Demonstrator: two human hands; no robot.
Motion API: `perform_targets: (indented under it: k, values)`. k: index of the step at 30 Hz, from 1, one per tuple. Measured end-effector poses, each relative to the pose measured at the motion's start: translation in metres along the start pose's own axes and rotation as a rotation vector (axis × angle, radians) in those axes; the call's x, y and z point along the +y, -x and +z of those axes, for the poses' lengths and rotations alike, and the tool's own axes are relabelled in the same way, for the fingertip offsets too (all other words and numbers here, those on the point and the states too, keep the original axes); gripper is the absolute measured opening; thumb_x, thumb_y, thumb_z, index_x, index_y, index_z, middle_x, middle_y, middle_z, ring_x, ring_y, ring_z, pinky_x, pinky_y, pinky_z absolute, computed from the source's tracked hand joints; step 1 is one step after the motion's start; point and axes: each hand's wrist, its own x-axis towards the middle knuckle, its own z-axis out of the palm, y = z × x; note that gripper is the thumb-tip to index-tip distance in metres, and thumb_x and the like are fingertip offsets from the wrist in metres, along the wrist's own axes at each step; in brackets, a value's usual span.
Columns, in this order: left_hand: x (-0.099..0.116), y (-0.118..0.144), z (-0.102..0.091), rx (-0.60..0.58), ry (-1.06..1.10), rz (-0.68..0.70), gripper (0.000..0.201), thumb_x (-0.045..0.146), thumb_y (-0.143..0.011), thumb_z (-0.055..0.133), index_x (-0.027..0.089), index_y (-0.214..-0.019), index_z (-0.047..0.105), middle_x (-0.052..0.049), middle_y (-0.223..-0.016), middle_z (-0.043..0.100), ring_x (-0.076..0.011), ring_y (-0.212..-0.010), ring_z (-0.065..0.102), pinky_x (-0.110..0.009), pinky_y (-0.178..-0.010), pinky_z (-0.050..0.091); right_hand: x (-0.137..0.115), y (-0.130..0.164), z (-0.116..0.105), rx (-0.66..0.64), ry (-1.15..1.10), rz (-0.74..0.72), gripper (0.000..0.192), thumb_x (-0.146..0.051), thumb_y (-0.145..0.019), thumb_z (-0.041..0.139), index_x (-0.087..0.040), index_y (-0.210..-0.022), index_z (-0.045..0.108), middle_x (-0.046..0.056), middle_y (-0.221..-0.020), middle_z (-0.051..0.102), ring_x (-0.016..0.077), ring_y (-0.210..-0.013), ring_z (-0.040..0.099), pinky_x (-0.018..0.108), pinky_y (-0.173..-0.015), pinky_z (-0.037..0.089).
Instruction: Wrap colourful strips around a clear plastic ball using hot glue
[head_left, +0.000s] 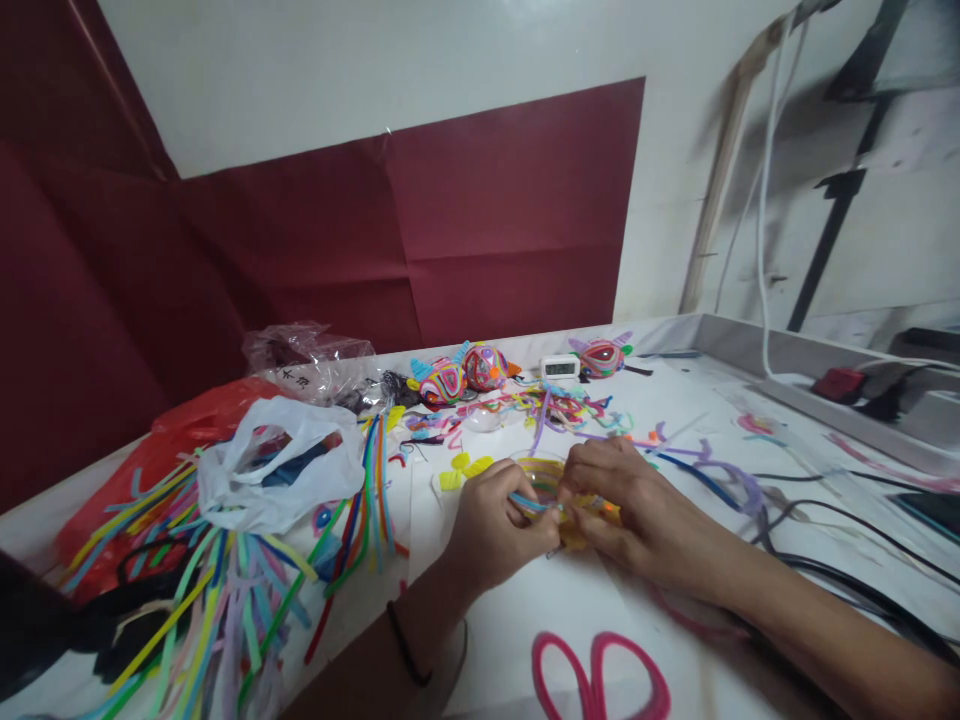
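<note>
My left hand is closed in a pinch on a light-blue pipe cleaner. Facing it, my right hand has its fingers bent around the near side of a round, clear plastic piece lined with yellow fuzzy strips, thumb and fingertips pressed close to the left thumb. My fingers hide much of that piece. Just behind the left hand lies a yellow petal-shaped pipe-cleaner piece. Two pink loops, which look like scissors handles, lie on white paper near the front edge.
Many loose pipe cleaners spread at the left beside a white plastic bag and a red bag. Behind stand several colourful finished figures and a small digital clock. Black cables and a power strip lie at the right.
</note>
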Motion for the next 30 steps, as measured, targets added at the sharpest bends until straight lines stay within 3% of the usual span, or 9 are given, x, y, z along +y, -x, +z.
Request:
perform_targets:
  k: [7, 20, 26, 30]
  values:
    - [-0.001, 0.000, 0.000, -0.010, -0.003, 0.004, 0.020, 0.019, -0.061, 0.066, 0.019, -0.062, 0.046, 0.004, -0.065, 0.047, -0.0055, -0.042, 0.042, -0.019, -0.039, 0.034, -0.001, 0.001, -0.001, 0.007, -0.017, -0.007, 0.011, -0.009, -0.084, 0.052, -0.017, -0.079, 0.057, 0.002, -0.080, 0.056, 0.0180, -0.077, 0.050, 0.036, -0.076, 0.031]
    - [-0.002, -0.001, -0.001, 0.058, -0.103, 0.125, 0.020, 0.017, -0.059, 0.061, 0.021, -0.058, 0.042, 0.003, -0.061, 0.048, -0.0107, -0.051, 0.049, -0.020, -0.044, 0.037, -0.009, -0.001, -0.005, 0.015, 0.002, -0.012, 0.010, -0.008, -0.080, 0.053, -0.018, -0.080, 0.056, 0.003, -0.079, 0.057, 0.0193, -0.079, 0.053, 0.037, -0.076, 0.032]
    - [0.001, -0.002, -0.002, 0.048, -0.046, 0.057, 0.021, 0.021, -0.063, 0.060, 0.022, -0.057, 0.039, 0.002, -0.058, 0.049, -0.0108, -0.046, 0.052, -0.020, -0.039, 0.034, -0.003, 0.000, -0.002, 0.037, -0.008, -0.005, 0.013, -0.005, -0.080, 0.054, -0.017, -0.080, 0.057, 0.002, -0.080, 0.057, 0.0179, -0.079, 0.053, 0.036, -0.077, 0.034]
    - [0.002, -0.003, -0.003, -0.004, 0.069, -0.055, 0.022, 0.023, -0.063, 0.060, 0.023, -0.058, 0.039, 0.007, -0.047, 0.044, -0.0100, -0.035, 0.049, -0.019, -0.033, 0.032, 0.004, 0.001, -0.003, 0.062, -0.132, 0.014, 0.011, -0.007, -0.081, 0.056, -0.017, -0.084, 0.061, 0.002, -0.083, 0.060, 0.0173, -0.081, 0.055, 0.036, -0.081, 0.038]
